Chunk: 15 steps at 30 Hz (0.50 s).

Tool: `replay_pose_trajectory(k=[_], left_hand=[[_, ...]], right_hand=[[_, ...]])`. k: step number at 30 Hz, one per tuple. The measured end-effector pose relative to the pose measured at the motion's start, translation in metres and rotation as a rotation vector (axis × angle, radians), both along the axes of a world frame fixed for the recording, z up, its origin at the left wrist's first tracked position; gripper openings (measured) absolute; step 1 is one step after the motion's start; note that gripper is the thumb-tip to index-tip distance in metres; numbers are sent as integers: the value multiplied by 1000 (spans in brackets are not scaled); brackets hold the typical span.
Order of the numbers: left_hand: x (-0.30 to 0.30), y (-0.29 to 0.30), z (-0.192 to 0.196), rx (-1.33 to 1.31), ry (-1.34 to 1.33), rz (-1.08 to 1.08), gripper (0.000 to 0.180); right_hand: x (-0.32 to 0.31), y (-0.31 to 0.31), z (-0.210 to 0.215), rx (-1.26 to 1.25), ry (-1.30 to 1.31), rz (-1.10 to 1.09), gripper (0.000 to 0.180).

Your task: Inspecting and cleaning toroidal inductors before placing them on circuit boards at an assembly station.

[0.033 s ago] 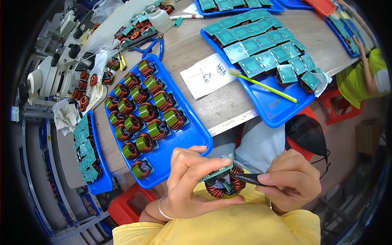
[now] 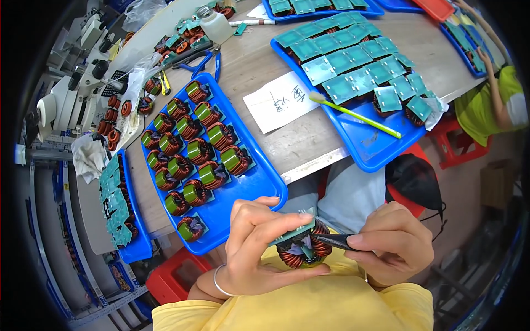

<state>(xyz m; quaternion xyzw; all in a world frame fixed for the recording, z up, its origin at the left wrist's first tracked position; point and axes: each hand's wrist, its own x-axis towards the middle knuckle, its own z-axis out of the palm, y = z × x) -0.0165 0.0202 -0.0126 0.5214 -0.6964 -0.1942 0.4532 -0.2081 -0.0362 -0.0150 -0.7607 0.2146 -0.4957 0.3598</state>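
Note:
Close to my body, my left hand (image 2: 248, 248) grips a copper-wound toroidal coil (image 2: 291, 257) with a small green circuit board on its upper side. Its fingers press on the board while the thumb supports the coil from below. My right hand (image 2: 397, 237) pinches black tweezers (image 2: 338, 241), their tip against the windings on the coil's right side. Exactly what the tip touches is too small to tell. Just beyond my left hand lies a blue tray (image 2: 248, 201) holding several similar coils, green-wrapped side up.
Another blue tray (image 2: 375, 151) at right carries rows of board-topped coils and a green-handled brush (image 2: 361, 118). Between the trays lies a white paper (image 2: 270, 113). Blue-handled pliers (image 2: 217, 66), a bottle (image 2: 217, 27) and microscopes (image 2: 66, 105) stand farther off. A person (image 2: 499, 105) sits at far right.

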Motion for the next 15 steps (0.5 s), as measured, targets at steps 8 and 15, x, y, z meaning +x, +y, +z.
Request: replay_pose_trajectory(k=[8, 15], left_hand=[[-1, -1, 1, -4, -19, 8, 62], [-1, 0, 2, -2, -20, 14, 62]], right_hand=[[4, 1, 2, 21, 2, -64, 33], [1, 0, -1, -49, 23, -13, 30]])
